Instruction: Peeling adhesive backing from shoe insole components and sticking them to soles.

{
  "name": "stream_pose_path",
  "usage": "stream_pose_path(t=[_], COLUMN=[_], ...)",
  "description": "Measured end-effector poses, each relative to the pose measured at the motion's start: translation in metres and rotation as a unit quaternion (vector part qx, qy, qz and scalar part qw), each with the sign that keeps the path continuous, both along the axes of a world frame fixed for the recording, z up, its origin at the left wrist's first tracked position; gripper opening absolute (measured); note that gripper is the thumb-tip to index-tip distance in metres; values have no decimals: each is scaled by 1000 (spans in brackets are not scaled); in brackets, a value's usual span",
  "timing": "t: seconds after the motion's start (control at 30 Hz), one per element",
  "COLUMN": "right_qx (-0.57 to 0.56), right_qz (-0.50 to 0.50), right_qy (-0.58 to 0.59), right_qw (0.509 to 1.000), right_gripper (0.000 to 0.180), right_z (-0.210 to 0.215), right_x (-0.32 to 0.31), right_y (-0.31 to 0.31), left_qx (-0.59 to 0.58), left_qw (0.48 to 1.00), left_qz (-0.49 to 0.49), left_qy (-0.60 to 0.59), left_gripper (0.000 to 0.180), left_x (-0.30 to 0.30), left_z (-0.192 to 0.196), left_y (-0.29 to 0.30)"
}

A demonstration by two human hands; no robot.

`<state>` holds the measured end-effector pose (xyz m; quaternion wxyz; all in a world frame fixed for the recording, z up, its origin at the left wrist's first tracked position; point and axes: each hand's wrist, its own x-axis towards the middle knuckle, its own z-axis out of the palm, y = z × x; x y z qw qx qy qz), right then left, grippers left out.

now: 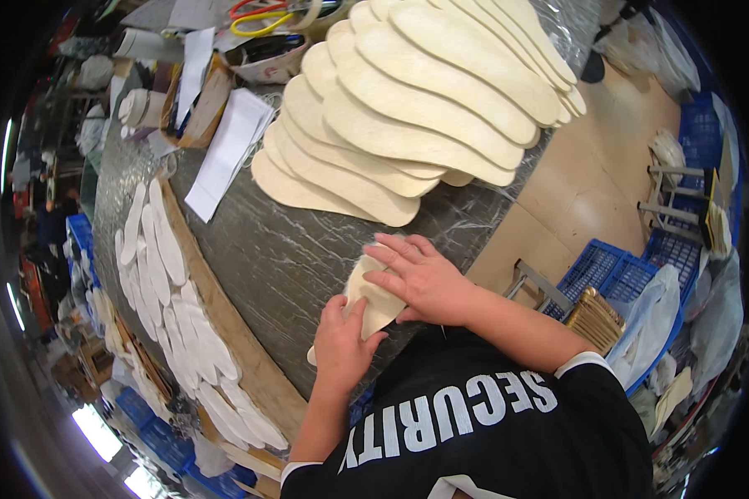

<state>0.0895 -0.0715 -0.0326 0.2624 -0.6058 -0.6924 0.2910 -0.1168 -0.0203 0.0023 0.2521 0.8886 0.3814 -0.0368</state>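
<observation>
A cream-coloured insole (pixel 378 304) lies on the dark table near its front edge, close to my body. My left hand (pixel 342 347) rests on its near left part, thumb apart from the fingers. Across the far right part of the same insole spreads my right hand (pixel 431 288), its fingers stretched out over the surface. Both hands cover much of the insole, and its rounded end shows just left of my left wrist. Beyond the hands, a large fanned pile of cream insoles (pixel 424 87) covers the far part of the table.
White insoles (pixel 160 249) lie in rows at the left, beside a brown strip (pixel 216 320). Far left stand a white stack of paper (pixel 229 154), a cardboard box (pixel 204 100) and yellow-handled scissors (pixel 260 22). Blue crates (pixel 603 274) and a metal-legged stool (pixel 674 195) stand at the right.
</observation>
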Motion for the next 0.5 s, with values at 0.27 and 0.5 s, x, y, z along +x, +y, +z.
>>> stream_pose_path(t=[0.27, 0.5], right_qx=[-58, -87], right_qz=[160, 124], right_qy=[-100, -129], right_qw=[980, 980], right_gripper=[97, 103], right_z=[0, 0], right_x=[-9, -11], right_y=[26, 26], left_qx=[-102, -207], left_qw=[989, 939], left_qz=[109, 270], left_qy=[-21, -51], left_gripper=[45, 20], left_x=[-27, -90], left_z=[22, -1], left_y=[11, 15])
